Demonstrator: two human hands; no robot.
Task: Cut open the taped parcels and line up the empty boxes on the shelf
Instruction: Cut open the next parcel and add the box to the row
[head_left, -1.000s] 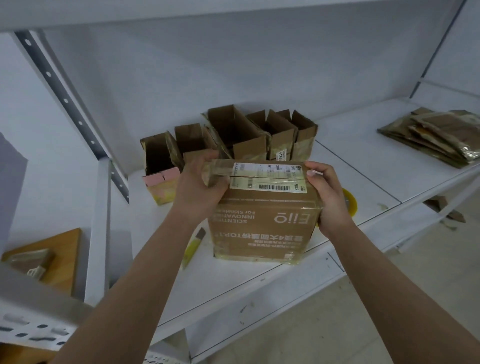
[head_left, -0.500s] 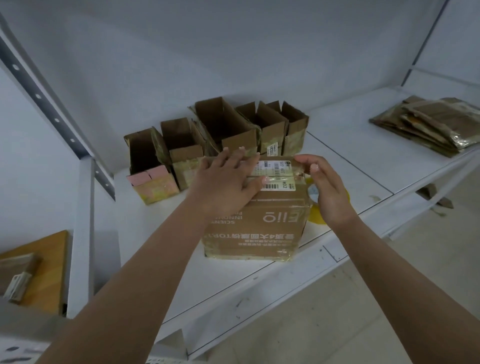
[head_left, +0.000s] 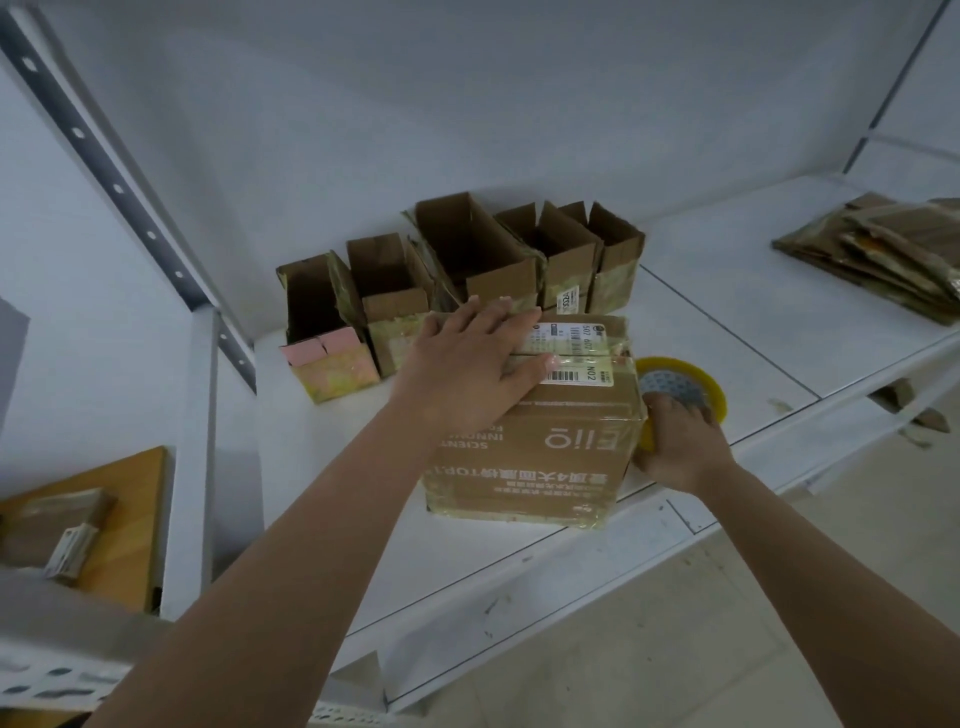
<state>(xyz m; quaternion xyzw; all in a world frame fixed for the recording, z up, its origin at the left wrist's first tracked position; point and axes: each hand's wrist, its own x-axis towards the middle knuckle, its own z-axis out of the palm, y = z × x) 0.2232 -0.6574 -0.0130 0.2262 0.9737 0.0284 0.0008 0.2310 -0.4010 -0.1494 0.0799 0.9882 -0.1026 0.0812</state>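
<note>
A taped brown parcel (head_left: 545, 457) with white labels on top stands near the front of the white shelf (head_left: 727, 322). My left hand (head_left: 467, 374) lies flat on the parcel's top, fingers straight and spread over the taped seam. My right hand (head_left: 675, 441) is at the parcel's right side, its fingers curled over a yellowish roll of tape (head_left: 685, 384) that lies on the shelf. Behind the parcel, several opened empty boxes (head_left: 467, 260) stand in a row against the wall.
A stack of flattened cardboard (head_left: 883, 244) lies at the shelf's far right. The grey perforated upright (head_left: 104, 171) runs up the left. A lower unit at left holds a wooden board (head_left: 130, 519) and a small parcel (head_left: 47, 530). Pale floor lies below.
My left hand went from gripping the parcel's left top edge to lying flat on its top. My right hand left the parcel's right side and dropped onto the tape roll.
</note>
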